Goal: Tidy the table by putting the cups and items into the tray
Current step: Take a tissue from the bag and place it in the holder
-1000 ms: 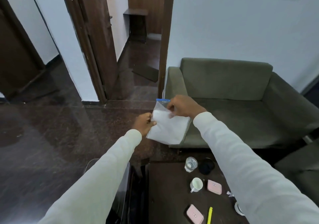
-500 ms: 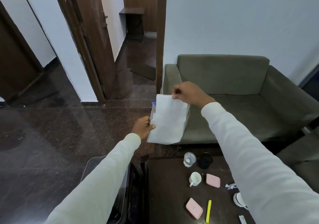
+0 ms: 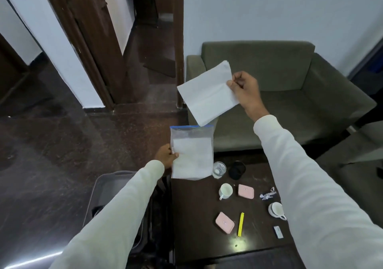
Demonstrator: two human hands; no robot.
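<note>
My left hand (image 3: 166,157) grips a clear zip bag (image 3: 191,151) with a blue seal, holding more white tissue inside. My right hand (image 3: 244,91) pinches a white folded tissue (image 3: 207,93) held up over the sofa, clear of the bag. Below on the dark table (image 3: 196,217) stand a white cup (image 3: 225,190), a second white cup (image 3: 276,209) partly behind my right sleeve, a glass (image 3: 219,169), a black cup (image 3: 236,169), two pink cases (image 3: 245,190) (image 3: 224,222), a yellow marker (image 3: 240,224) and a crumpled wrapper (image 3: 268,194). A grey tray (image 3: 107,186) sits left of the table, mostly under my left arm.
A green-grey sofa (image 3: 290,94) stands behind the table. A small white stick (image 3: 278,232) lies near the table's right front. Dark polished floor (image 3: 51,155) spreads to the left, with a wooden doorway (image 3: 99,41) beyond.
My right hand has drawn the tissue fully out of the bag and lifted it up and to the right. My left hand has lowered the bag toward the table.
</note>
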